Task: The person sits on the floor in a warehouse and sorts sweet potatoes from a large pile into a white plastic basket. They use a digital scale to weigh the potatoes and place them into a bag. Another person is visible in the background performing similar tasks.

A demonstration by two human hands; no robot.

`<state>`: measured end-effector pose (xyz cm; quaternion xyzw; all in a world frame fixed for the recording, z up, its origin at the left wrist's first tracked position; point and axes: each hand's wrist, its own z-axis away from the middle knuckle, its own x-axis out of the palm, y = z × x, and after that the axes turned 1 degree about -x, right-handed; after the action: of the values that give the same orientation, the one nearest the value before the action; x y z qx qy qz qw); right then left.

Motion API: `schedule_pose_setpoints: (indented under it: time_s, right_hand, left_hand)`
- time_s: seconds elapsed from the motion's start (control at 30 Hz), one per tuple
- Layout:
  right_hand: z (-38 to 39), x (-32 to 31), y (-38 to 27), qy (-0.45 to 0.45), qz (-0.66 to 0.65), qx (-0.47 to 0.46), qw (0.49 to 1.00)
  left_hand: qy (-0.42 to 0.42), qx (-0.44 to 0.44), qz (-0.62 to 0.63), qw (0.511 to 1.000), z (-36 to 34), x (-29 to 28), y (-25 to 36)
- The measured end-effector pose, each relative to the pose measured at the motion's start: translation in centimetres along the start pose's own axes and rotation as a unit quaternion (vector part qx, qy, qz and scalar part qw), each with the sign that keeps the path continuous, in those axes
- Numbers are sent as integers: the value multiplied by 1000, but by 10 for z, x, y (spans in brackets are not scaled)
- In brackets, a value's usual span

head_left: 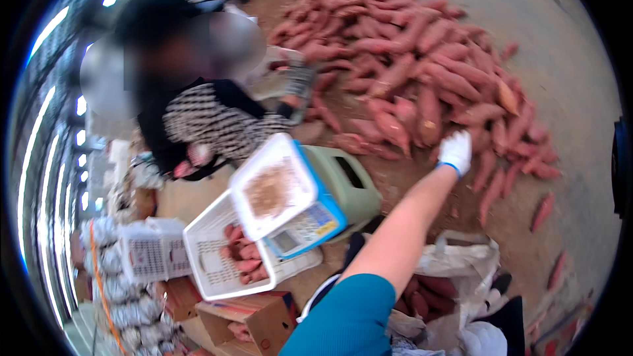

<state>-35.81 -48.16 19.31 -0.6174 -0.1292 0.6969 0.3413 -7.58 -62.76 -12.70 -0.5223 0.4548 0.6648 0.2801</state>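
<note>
My left hand, in a white glove with a blue cuff, reaches out to the near edge of a big heap of reddish sweet potatoes. Its fingers are smeared and partly hidden among them, so a grip cannot be made out. Below that arm stands a pale open sack with sweet potatoes inside. Beside the sack, at the lower edge, a white-gloved shape, apparently my right hand, shows only in part; its fingers are hidden.
Left of my arm stands a green-and-blue scale with a dirt-strewn white tray. A white basket of small sweet potatoes and a cardboard box are beside it. A co-worker sits beyond. Single sweet potatoes lie rightward.
</note>
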Motion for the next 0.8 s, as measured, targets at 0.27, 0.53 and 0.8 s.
schedule_pose_setpoints:
  time_s: [0.27,0.53,0.8]
  right_hand:
    - [11,-2,14,5,0,1,1000]
    - [35,-2,-3,60,6,4,998]
    - [49,7,-52,124,14,12,992]
  left_hand:
    - [-28,-101,-47,993,-28,43,7]
    - [-274,-86,513,809,18,-15,-53]
    - [-184,-21,821,540,148,-244,-33]
